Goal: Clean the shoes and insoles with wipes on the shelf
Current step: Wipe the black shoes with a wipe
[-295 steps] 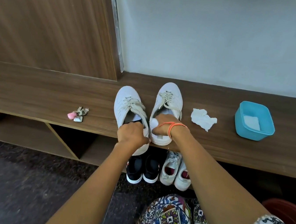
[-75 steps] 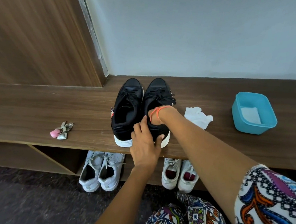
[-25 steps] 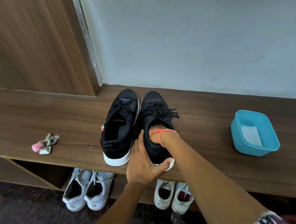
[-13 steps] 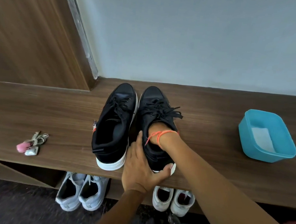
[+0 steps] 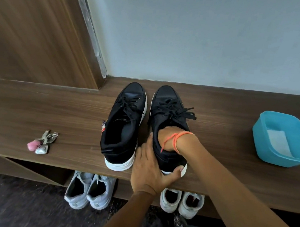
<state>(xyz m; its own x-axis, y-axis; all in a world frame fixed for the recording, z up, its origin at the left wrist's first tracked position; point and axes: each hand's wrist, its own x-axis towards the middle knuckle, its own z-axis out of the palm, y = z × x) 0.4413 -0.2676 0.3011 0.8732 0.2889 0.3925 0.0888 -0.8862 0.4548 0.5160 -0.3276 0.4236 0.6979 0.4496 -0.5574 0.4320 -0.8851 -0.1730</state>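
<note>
**Item: black shoe, held at heel, interior being worked**

Object. Black shoe (image 5: 169, 111), laced, white sole, standing upright on the wooden shelf (image 5: 223, 167), toe to the wall.

Grip, left hand (image 5: 148, 170). Clasps the heel end: thumb hooked round the back of the sole, fingers laid along the shoe's inner flank. The shoe's body runs forward and away from this grip.

Grip, right hand (image 5: 168, 139). Pushed into the shoe's opening up to the wrist, where an orange thread (image 5: 178, 138) is tied. Fingers are hidden inside, so it cannot be told whether they are curled or hold a wipe. The insole is likewise out of sight beneath them.

Step in hand (judged). Wiping or freeing the insole. Best done with the heel pinned flat so the shoe does not slide toward the wall, working from toe back to heel.

Neighbours.
- Second black shoe (image 5: 123, 129): just beside the left hand's fingers, on their outer side, unheld.
- Blue tub (image 5: 288, 162) with a folded wipe (image 5: 277, 143): well beyond the right forearm.
- Keyring (image 5: 40, 142): well apart, left of the grip.
- Two pairs of white shoes (image 5: 89, 192): below the shelf edge, under both hands.
</note>
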